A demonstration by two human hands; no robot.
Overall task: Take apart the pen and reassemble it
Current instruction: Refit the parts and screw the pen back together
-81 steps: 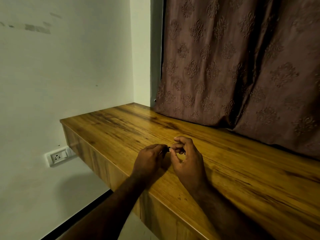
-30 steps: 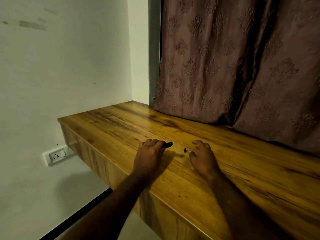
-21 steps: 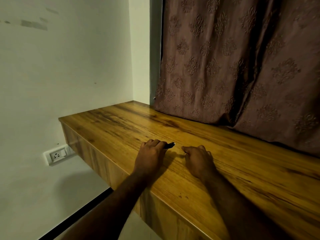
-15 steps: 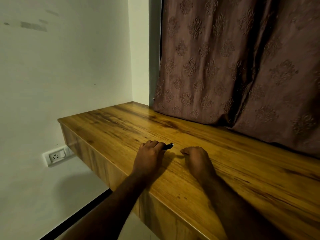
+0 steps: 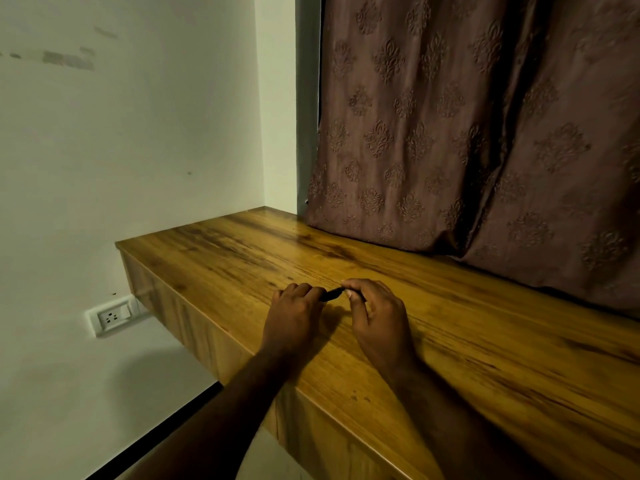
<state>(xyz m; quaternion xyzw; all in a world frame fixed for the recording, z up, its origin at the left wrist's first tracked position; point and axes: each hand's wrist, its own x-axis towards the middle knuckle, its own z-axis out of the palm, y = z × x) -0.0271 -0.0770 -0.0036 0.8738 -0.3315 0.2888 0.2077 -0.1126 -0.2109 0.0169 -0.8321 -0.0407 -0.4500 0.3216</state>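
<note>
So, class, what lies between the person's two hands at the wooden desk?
A black pen bridges the gap: the left hand grips one end, the right hand pinches at the other. The head view shows it.

The right hand is off the desk now — its fingertips meet the pen tip, the small loose piece gone from the wood.

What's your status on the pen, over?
Left hand grips pen over the desk. Right hand pinches its free end. Nothing seen in the way.
</note>
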